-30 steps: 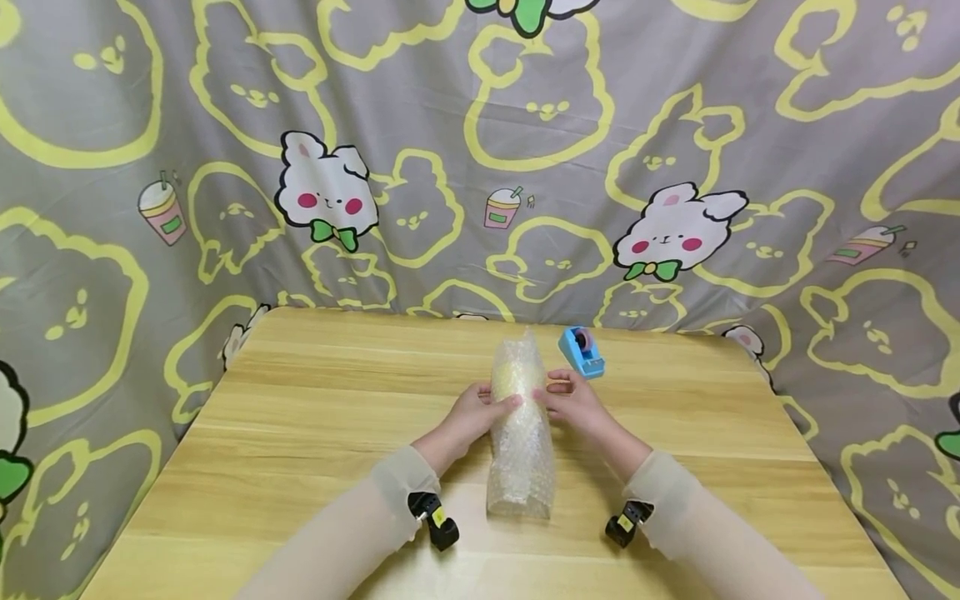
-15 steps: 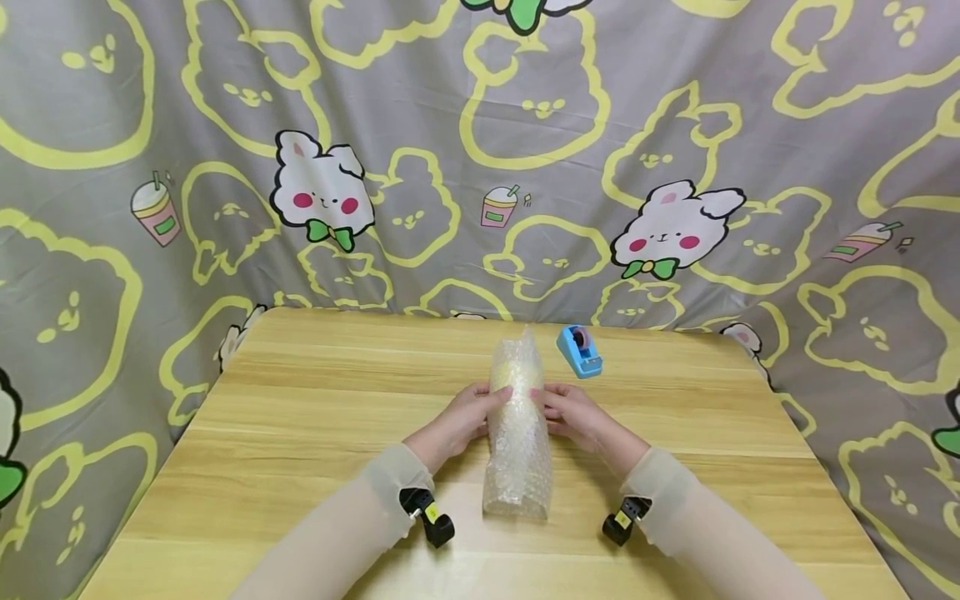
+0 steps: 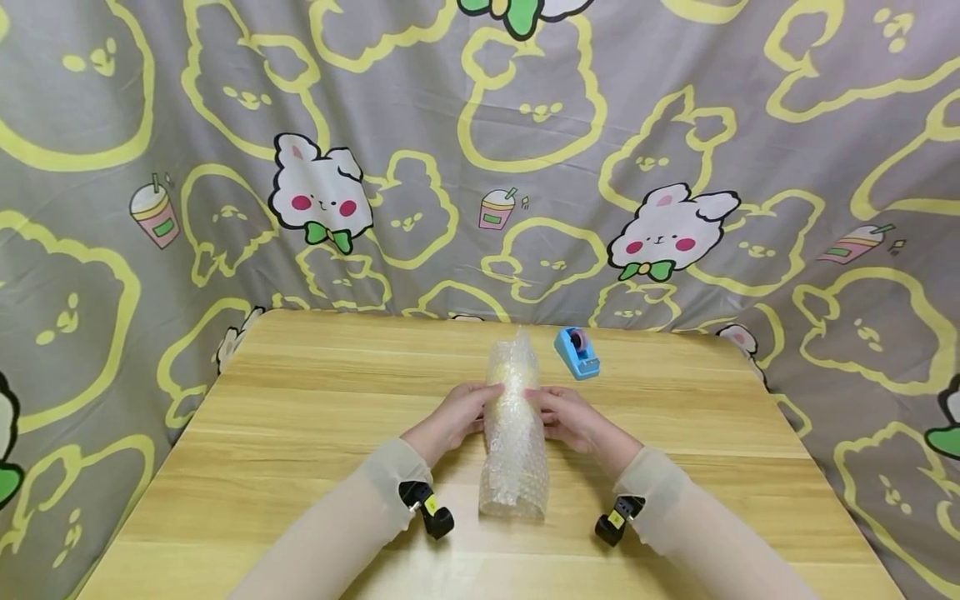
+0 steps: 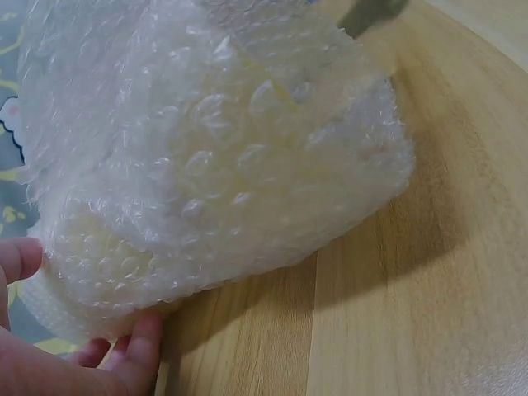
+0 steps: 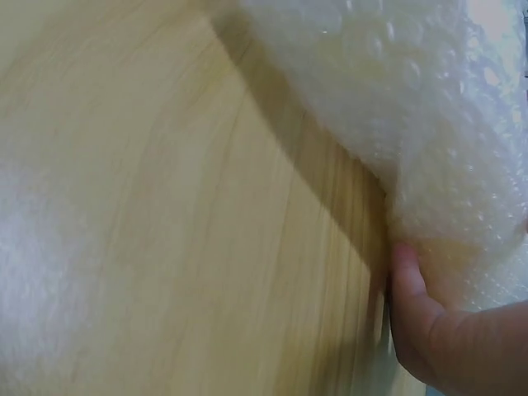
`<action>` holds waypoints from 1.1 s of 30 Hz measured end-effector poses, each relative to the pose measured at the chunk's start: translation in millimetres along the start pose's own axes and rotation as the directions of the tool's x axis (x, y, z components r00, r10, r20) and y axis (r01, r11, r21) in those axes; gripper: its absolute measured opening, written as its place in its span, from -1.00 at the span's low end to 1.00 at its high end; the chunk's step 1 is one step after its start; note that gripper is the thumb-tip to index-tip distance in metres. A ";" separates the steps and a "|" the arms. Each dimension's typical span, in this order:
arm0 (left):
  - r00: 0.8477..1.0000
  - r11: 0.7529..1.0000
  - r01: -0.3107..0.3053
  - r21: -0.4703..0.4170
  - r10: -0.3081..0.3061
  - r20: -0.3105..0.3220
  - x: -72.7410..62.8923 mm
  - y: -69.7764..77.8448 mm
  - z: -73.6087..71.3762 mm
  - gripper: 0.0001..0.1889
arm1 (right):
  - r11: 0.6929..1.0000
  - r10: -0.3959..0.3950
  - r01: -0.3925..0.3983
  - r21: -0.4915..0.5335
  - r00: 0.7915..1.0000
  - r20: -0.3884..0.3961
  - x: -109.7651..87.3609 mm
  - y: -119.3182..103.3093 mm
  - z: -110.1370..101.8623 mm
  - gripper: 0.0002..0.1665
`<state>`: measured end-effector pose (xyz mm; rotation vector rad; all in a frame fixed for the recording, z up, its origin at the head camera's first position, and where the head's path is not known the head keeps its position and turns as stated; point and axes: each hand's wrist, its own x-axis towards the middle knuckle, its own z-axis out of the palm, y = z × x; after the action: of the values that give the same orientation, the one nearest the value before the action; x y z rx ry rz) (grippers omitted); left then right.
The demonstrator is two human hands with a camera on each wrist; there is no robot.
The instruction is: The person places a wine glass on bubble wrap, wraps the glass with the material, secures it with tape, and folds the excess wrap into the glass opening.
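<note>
A long bundle rolled in clear bubble wrap point(image 3: 514, 458) lies lengthwise at the middle of the table in the head view. Something pale yellow shows faintly through its layers, but its kind is hidden. My left hand point(image 3: 456, 415) grips the bundle's left side, thumb on top and fingers low at its edge; the left wrist view shows these fingertips point(image 4: 147, 330) tucked near the underside. From the opposite side my right hand point(image 3: 576, 422) holds it the same way. In the right wrist view, that hand point(image 5: 445, 330) touches the bubble wrap point(image 5: 437, 124) down by the tabletop.
A blue tape dispenser point(image 3: 577, 354) with a roll of tape stands behind the bundle to the right. The wooden table point(image 3: 337, 400) ends at a grey patterned curtain point(image 3: 420, 100) at the back and sides. Black wrist cameras point(image 3: 427, 510) hang under both sleeves.
My right hand has slid slightly towards me and its fingers have closed in along the bundle's lower side. My left hand's fingers have also moved lower. The bundle stays almost in place.
</note>
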<state>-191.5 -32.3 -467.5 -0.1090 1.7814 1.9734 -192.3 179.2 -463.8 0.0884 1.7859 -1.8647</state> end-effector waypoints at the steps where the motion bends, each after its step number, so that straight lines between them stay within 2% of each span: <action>1: 1.000 1.000 -0.002 -0.005 0.002 -0.004 0.1 -0.2 -0.3 -0.46 | 1.000 -0.001 0.001 0.004 1.000 -0.001 0.4 -0.1 0.7 -0.36; 9: 0.998 0.997 -0.058 -0.060 0.056 -0.034 -0.7 6.6 1.0 -0.44 | 0.998 -0.068 0.068 0.007 0.995 -0.075 2.0 -7.8 8.1 -0.26; 15: 0.990 0.989 -0.129 -0.067 0.124 -0.072 -2.8 16.2 5.9 -0.39 | 0.986 -0.165 0.159 -0.053 0.974 -0.158 -0.7 -16.3 14.5 -0.25; 24: 0.975 0.971 -0.216 -0.105 0.207 -0.085 -8.3 23.7 12.0 -0.37 | 0.966 -0.253 0.236 -0.105 0.948 -0.194 -5.4 -24.1 17.2 -0.25; 28: 0.963 0.960 -0.258 -0.112 0.246 -0.108 -8.4 24.9 12.9 -0.38 | 0.946 -0.303 0.267 -0.184 0.928 -0.214 -8.2 -26.7 18.0 -0.21; 33: 0.944 0.941 -0.320 -0.112 0.306 -0.125 -10.5 26.2 13.9 -0.38 | 0.905 -0.385 0.321 -0.281 0.898 -0.212 -12.8 -28.7 20.2 -0.17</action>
<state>-189.1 -23.1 -437.5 0.0315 1.8252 2.3499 -187.2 163.6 -430.3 -0.0931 2.3319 -1.9332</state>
